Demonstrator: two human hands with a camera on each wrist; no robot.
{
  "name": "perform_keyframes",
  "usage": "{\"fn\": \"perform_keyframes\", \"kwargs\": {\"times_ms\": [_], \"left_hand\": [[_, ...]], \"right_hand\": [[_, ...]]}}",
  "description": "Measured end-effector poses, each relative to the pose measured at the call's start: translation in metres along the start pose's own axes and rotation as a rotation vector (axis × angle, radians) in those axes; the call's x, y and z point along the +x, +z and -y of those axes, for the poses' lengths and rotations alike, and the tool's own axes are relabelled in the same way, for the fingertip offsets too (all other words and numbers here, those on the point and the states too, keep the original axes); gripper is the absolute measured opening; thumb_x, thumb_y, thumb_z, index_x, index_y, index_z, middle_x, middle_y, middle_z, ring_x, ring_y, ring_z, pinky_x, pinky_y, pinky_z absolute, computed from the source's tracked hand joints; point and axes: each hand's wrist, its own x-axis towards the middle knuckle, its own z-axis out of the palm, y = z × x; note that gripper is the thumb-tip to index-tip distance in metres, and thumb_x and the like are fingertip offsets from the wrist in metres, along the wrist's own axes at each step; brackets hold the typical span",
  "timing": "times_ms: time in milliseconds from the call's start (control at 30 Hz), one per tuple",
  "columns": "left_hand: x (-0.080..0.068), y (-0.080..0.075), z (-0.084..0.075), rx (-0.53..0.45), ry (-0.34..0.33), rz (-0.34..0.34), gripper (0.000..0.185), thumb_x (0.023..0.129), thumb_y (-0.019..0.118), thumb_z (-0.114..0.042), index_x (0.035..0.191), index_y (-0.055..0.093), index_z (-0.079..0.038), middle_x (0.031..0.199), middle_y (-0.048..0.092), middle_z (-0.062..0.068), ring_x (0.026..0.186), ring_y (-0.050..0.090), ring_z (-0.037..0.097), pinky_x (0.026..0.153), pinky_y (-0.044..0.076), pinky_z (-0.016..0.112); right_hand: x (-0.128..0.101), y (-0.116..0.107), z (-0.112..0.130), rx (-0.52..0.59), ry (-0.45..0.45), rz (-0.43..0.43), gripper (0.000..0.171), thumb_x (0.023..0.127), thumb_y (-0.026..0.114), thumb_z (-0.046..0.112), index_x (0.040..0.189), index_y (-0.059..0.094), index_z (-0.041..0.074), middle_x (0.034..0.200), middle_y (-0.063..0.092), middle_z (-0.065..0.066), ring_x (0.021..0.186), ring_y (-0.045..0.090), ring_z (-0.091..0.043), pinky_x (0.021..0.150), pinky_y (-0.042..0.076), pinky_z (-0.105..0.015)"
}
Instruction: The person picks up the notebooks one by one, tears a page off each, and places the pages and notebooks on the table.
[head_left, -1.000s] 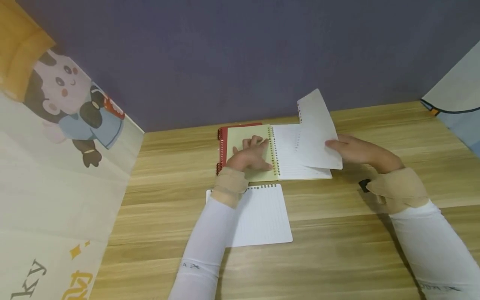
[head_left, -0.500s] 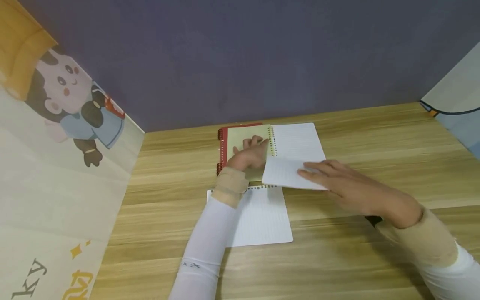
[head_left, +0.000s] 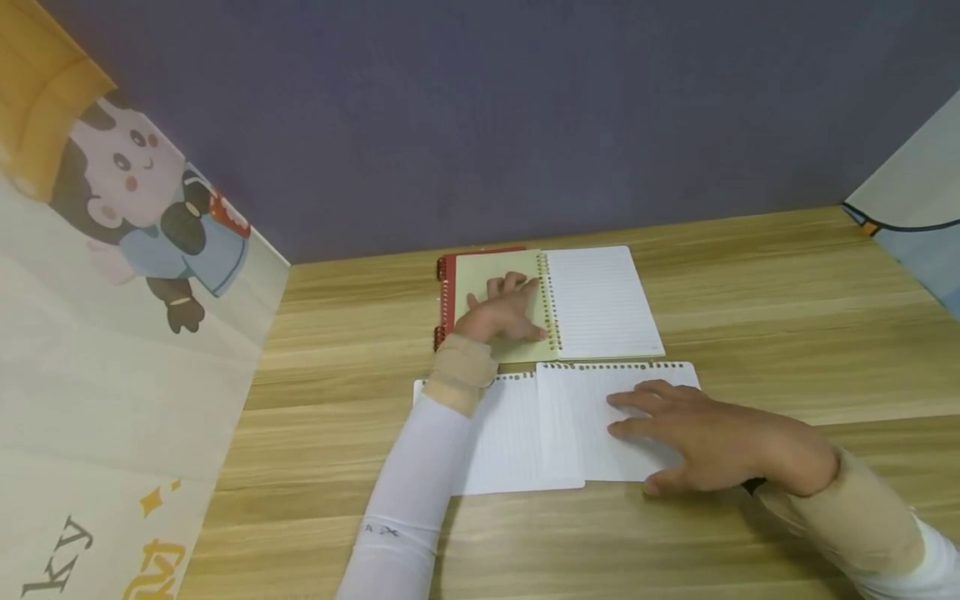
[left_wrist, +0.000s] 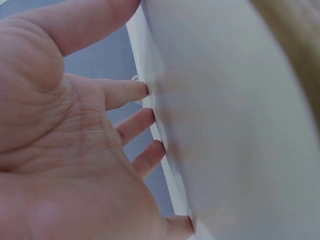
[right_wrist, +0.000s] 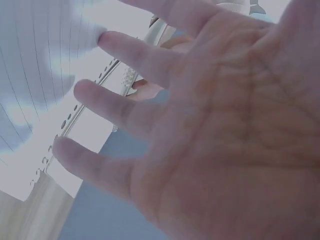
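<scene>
An open spiral notebook (head_left: 603, 300) lies at the back of the table, lined white page on the right and cream cover (head_left: 487, 271) on the left. My left hand (head_left: 504, 312) rests on the cream side with spread fingertips touching it, seen close up in the left wrist view. In front of the notebook lie two loose lined sheets with punched holes along their far edges. The right sheet (head_left: 573, 425) overlaps the left sheet (head_left: 502, 458). Over the right sheet my right hand (head_left: 705, 442) spreads its fingers, and the right wrist view shows nothing gripped.
A red spiral-bound notebook (head_left: 448, 283) lies partly under the cream cover. Behind the wooden table (head_left: 337, 375) rises a dark blue-grey wall (head_left: 480, 125). On the left stands a pale panel with a cartoon figure (head_left: 135, 167).
My right hand carried a loose sheet from above the notebook toward me, laid it beside the other sheet and let go. My left hand has stayed put on the cream cover.
</scene>
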Motion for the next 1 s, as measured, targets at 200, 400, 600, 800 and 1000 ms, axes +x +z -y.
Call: {"fn": "perform_keyframes", "kwargs": {"times_ms": [200, 400, 600, 800, 1000], "left_hand": [[-0.001, 0.003, 0.001, -0.009, 0.009, -0.015, 0.098, 0.091, 0.073, -0.047, 0.166, 0.011, -0.029, 0.172, 0.004, -0.005, 0.157, 0.0, 0.027, 0.12, -0.007, 0.074], [-0.002, 0.002, 0.0, 0.038, 0.014, -0.005, 0.094, 0.094, 0.068, -0.049, 0.166, 0.011, -0.029, 0.174, 0.0, -0.003, 0.16, -0.004, 0.028, 0.12, -0.007, 0.074], [-0.005, -0.005, -0.006, 0.072, 0.02, 0.007, 0.084, 0.097, 0.065, -0.044, 0.165, 0.019, -0.024, 0.174, 0.0, 0.004, 0.161, -0.005, 0.03, 0.126, -0.002, 0.066], [-0.011, -0.007, -0.012, 0.064, 0.092, -0.002, 0.058, 0.094, 0.067, -0.034, 0.145, 0.05, -0.014, 0.162, 0.026, 0.009, 0.148, 0.022, 0.031, 0.123, 0.025, 0.062], [-0.018, -0.003, -0.021, 0.094, 0.133, 0.036, 0.074, 0.08, 0.088, -0.033, 0.141, 0.054, -0.01, 0.142, 0.04, 0.008, 0.127, 0.032, 0.025, 0.099, 0.052, 0.043]], "right_hand": [[0.002, -0.001, -0.001, 0.003, -0.029, -0.001, 0.062, 0.092, 0.07, 0.055, 0.144, 0.059, 0.023, 0.157, 0.046, -0.007, 0.141, 0.042, -0.041, 0.105, 0.039, -0.068], [0.008, -0.013, -0.004, 0.0, -0.045, -0.037, 0.056, 0.095, 0.068, 0.049, 0.143, 0.059, 0.022, 0.152, 0.051, -0.008, 0.139, 0.046, -0.039, 0.105, 0.041, -0.068], [0.026, -0.039, -0.015, 0.063, 0.004, -0.115, 0.055, 0.099, 0.064, 0.045, 0.146, 0.056, 0.016, 0.153, 0.051, -0.011, 0.142, 0.044, -0.041, 0.11, 0.039, -0.066], [0.058, -0.06, -0.042, 0.19, 0.073, -0.023, 0.062, 0.101, 0.062, 0.043, 0.148, 0.05, 0.004, 0.159, 0.04, -0.023, 0.147, 0.034, -0.048, 0.116, 0.033, -0.066], [0.088, -0.072, -0.075, 0.222, 0.151, 0.008, 0.062, 0.104, 0.059, 0.037, 0.149, 0.046, -0.003, 0.16, 0.029, -0.033, 0.148, 0.022, -0.057, 0.118, 0.021, -0.073]]}}
